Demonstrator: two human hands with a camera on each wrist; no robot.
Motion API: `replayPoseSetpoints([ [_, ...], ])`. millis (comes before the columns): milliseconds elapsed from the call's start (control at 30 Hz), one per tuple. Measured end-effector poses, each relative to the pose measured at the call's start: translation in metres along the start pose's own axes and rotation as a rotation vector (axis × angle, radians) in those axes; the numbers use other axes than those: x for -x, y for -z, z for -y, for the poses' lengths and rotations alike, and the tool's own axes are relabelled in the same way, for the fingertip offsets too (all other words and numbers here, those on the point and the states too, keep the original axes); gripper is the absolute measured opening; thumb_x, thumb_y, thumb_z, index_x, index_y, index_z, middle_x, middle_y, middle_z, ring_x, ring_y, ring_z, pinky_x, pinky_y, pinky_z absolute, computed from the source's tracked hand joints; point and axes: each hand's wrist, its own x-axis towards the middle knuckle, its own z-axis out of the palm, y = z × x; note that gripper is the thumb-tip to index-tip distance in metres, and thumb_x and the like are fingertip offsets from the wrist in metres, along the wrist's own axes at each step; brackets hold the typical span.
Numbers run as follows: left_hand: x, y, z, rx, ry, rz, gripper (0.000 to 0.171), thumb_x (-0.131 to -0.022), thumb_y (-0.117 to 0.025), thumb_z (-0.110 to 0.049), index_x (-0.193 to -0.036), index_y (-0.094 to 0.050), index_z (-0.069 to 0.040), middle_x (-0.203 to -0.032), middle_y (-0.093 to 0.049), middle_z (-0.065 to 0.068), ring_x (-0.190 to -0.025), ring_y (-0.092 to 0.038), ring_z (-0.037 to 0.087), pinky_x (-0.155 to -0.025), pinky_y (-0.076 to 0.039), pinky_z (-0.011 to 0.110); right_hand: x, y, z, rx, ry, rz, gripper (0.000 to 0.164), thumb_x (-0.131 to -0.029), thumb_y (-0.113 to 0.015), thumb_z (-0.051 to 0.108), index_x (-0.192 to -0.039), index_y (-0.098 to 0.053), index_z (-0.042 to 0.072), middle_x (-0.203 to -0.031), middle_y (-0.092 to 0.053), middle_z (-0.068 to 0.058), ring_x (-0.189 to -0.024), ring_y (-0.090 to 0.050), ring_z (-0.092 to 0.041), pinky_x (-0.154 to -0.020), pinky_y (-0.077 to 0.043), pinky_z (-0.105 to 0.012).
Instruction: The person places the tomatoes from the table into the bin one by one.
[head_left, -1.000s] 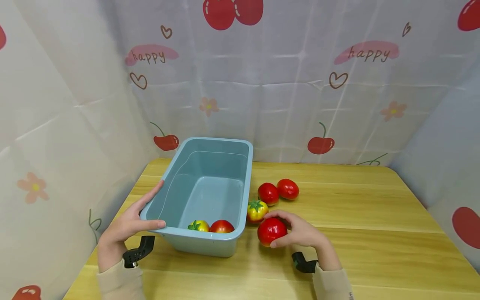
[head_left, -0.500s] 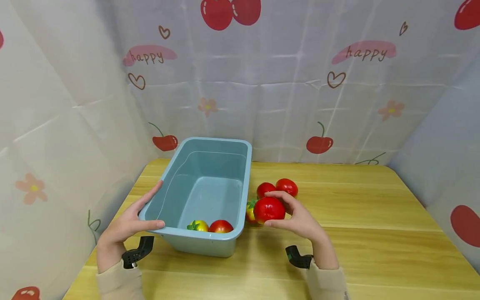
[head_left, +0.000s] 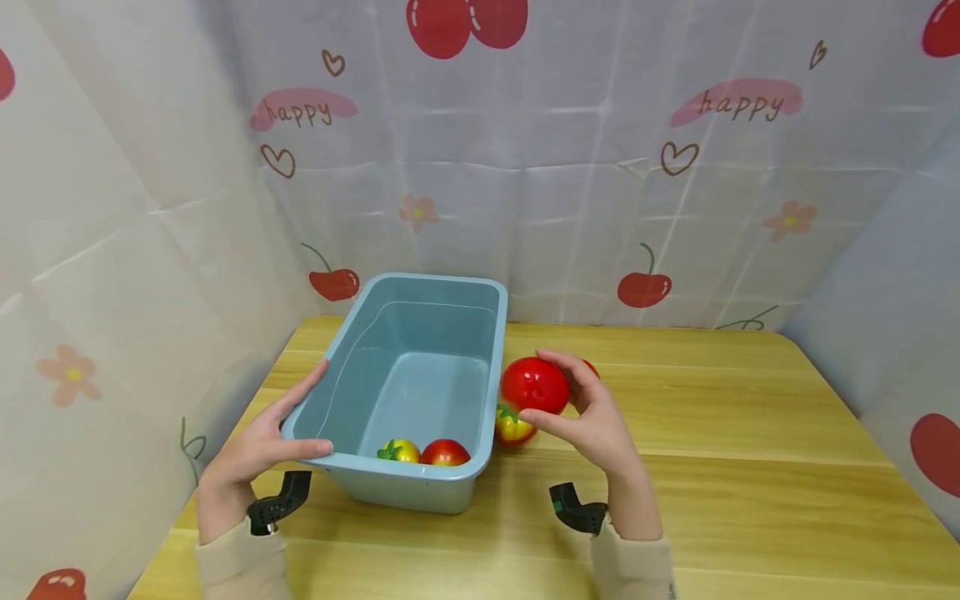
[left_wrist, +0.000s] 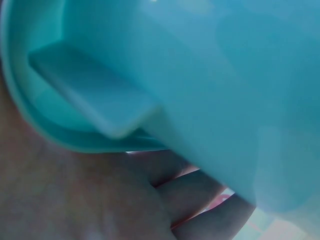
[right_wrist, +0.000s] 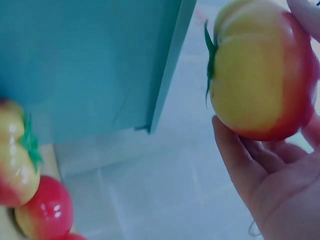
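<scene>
My right hand point(head_left: 600, 421) holds a toy tomato point(head_left: 534, 385) above the table, just right of the blue plastic basin point(head_left: 375, 464). Its glossy red underside faces the head camera; the right wrist view shows its yellow top and green leaf. My left hand point(head_left: 255, 442) grips the basin's near left corner, thumb along the front rim, index finger along the left side. In the left wrist view several fingers point(left_wrist: 185, 195) lie against the outer wall. Inside the basin, a yellow tomato point(head_left: 405, 452) and a red tomato point(head_left: 446, 452) sit at the near end.
On the table point(head_left: 735, 417), a yellow-red tomato point(head_left: 512, 427) lies against the basin's right side. A red one point(head_left: 592, 367) peeks out behind my right hand, and the right wrist view shows another red tomato point(right_wrist: 47, 210). A printed curtain point(head_left: 570, 208) stands behind the table.
My right hand has lifted the tomato off the table and carried it up and away from me, beside the basin's right rim. My left hand and the basin stay put.
</scene>
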Motion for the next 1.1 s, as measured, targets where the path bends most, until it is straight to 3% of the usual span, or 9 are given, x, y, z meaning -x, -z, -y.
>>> replayPoseSetpoints([
  [300,0.000,0.000,0.001,-0.003,0.008,-0.005,0.093,-0.078,-0.070,0.000,-0.152,-0.017,-0.019,-0.148,-0.015,0.023,-0.115,-0.035,0.047,-0.081,-0.048,0.029,-0.002,-0.019,0.016,-0.025,0.048,-0.040,0.063,-0.073,-0.078,0.000,-0.130,-0.055,0.014,-0.127,-0.050,-0.003,-0.112,-0.050,-0.024,-0.085,-0.050,-0.032],
  [667,-0.001,0.000,0.002,-0.007,0.012,-0.006,0.093,-0.078,-0.070,-0.001,-0.152,-0.017,-0.020,-0.149,-0.015,0.021,-0.117,-0.033,0.046,-0.081,-0.048,0.029,-0.004,-0.046,0.022,-0.067,0.019,-0.027,0.066,-0.073,-0.079,0.004,-0.133,-0.051,0.010,-0.131,-0.049,-0.008,-0.113,-0.050,-0.024,-0.085,-0.050,-0.034],
  [1100,0.000,0.000,0.002,0.003,0.025,-0.007,0.092,-0.078,-0.070,-0.002,-0.152,-0.017,-0.019,-0.148,-0.015,0.022,-0.116,-0.033,0.046,-0.081,-0.048,0.030,-0.007,-0.073,0.013,-0.039,-0.063,-0.013,0.063,-0.075,-0.080,0.020,-0.131,-0.051,0.028,-0.129,-0.051,0.005,-0.116,-0.047,-0.020,-0.081,-0.051,-0.039],
])
